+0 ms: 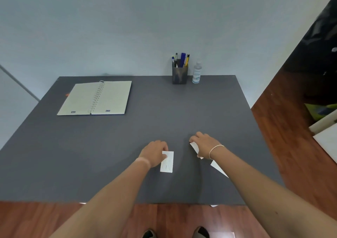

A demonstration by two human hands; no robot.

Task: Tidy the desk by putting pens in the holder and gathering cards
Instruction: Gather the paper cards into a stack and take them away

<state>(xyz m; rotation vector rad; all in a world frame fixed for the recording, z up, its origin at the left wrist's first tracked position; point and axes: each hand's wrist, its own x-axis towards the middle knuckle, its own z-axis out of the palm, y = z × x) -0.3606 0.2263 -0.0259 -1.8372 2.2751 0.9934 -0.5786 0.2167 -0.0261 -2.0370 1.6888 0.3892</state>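
My left hand (154,153) pinches the top edge of a white card (167,163) near the front middle of the grey desk (109,146). My right hand (203,144) lies over a second white card (193,146), fingers curled on it, most of that card hidden. A third white card (218,168) lies flat under my right forearm, partly covered. At the back of the desk stands a dark pen holder (180,75) with several pens (181,60) upright in it.
An open spiral notebook (95,99) lies at the back left. A small clear bottle (196,72) stands right of the holder. The desk backs onto a pale wall; wooden floor (291,137) runs along its right and front edges.
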